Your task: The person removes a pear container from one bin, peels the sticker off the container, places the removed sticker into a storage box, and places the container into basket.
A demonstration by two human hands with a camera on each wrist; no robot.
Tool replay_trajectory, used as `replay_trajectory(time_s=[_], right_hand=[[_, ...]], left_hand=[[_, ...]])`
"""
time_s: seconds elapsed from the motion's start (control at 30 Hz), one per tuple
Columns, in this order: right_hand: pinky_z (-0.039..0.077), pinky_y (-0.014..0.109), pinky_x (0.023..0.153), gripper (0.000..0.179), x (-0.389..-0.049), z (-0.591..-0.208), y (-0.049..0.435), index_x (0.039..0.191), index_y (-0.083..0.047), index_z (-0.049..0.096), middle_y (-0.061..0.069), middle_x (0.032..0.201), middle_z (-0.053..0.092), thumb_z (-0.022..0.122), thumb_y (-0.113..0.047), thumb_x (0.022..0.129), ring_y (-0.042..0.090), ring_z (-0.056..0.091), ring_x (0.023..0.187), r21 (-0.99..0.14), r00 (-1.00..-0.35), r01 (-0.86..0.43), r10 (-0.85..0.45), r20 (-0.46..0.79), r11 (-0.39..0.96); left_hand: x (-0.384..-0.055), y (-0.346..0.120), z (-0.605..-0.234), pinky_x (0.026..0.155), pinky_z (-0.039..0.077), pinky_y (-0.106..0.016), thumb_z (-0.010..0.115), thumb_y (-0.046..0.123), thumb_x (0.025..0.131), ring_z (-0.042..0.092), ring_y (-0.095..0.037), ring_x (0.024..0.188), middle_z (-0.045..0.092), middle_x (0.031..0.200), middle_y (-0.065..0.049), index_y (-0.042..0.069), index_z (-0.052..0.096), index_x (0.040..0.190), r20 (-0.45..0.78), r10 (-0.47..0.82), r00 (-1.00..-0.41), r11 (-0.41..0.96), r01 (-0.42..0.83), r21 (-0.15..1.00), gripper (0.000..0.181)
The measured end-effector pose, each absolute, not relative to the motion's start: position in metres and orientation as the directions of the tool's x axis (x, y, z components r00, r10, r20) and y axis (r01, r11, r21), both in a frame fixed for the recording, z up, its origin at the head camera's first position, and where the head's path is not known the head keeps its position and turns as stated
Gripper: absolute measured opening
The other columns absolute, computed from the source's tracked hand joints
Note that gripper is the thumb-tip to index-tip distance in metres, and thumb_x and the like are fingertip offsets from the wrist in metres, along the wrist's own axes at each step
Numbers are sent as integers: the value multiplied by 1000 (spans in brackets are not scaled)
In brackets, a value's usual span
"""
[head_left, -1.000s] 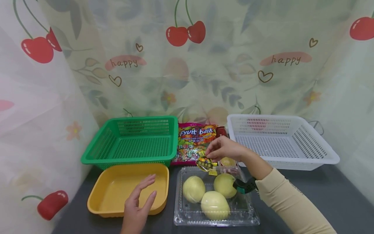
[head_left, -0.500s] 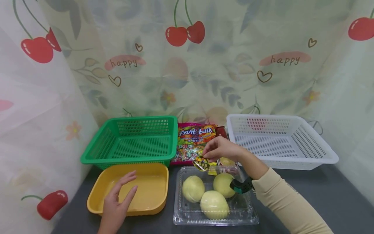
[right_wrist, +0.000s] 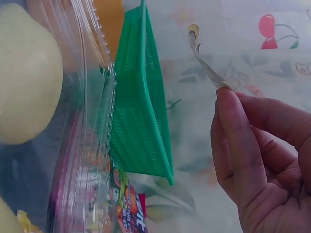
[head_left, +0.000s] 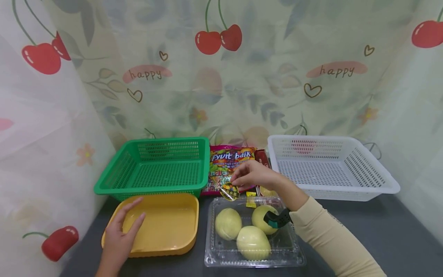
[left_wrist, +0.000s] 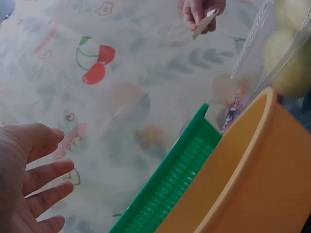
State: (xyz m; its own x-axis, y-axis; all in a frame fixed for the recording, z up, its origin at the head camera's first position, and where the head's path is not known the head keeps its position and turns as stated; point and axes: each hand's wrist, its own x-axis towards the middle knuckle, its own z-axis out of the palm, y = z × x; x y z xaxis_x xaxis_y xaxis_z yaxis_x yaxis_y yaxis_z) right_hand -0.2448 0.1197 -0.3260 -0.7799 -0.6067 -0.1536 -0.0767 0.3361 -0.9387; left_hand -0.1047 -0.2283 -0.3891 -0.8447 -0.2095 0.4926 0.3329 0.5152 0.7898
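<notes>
Head view: my right hand (head_left: 254, 175) pinched a printed label (head_left: 229, 191) above the clear plastic box's (head_left: 254, 263) far side; my left hand (head_left: 117, 234), fingers loose, hovered near the yellow basin (head_left: 166, 227).

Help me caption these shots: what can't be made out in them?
Head view: some lettering on the label, too small and partly covered by the right hand.
Head view: part of the red packet, behind the right hand.
Left wrist view: the rest of the left hand, cut off by the left edge.
Right wrist view: the label's face, turned nearly edge-on.
</notes>
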Motion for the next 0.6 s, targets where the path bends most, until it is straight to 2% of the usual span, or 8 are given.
replay_trajectory(time_s=[0.07,0.2,0.4,0.5,0.6], right_hand=[[57,38,75,16,-245,-326,117,96,4,66,1,84,67,64,-9,87,11,65,69,-937,-782,-85,-606,-148,339],[58,34,73,15,-247,-326,111,96,3,66,2,85,67,64,-9,87,11,65,70,-935,-786,-93,-602,-143,343],[57,38,76,15,-247,-327,103,96,4,66,1,84,67,64,-8,87,11,64,69,-944,-786,-87,-605,-131,317],[57,38,76,15,-248,-327,99,96,4,66,2,84,67,64,-8,87,11,65,69,-948,-790,-80,-599,-128,308],[58,37,74,17,-249,-329,95,98,5,66,2,84,68,64,-7,87,12,66,70,-954,-801,-70,-587,-121,292]], left_hand=[[-108,-233,-390,95,34,-4,64,-2,84,48,8,117,62,120,7,7,59,122,511,-220,-831,528,339,778,39],[-114,-245,-392,96,32,-2,64,1,85,47,10,114,60,118,14,7,58,123,498,-257,-828,547,300,781,39],[-123,-265,-398,96,35,-5,61,-6,85,48,8,114,57,113,21,-1,54,124,499,-334,-799,460,324,827,40],[-125,-274,-401,97,33,-3,60,-3,87,45,9,117,56,113,22,-3,54,124,459,-355,-814,449,283,848,37],[-128,-283,-403,96,29,1,58,11,92,39,13,120,55,121,18,2,52,128,376,-356,-856,500,166,850,38]])
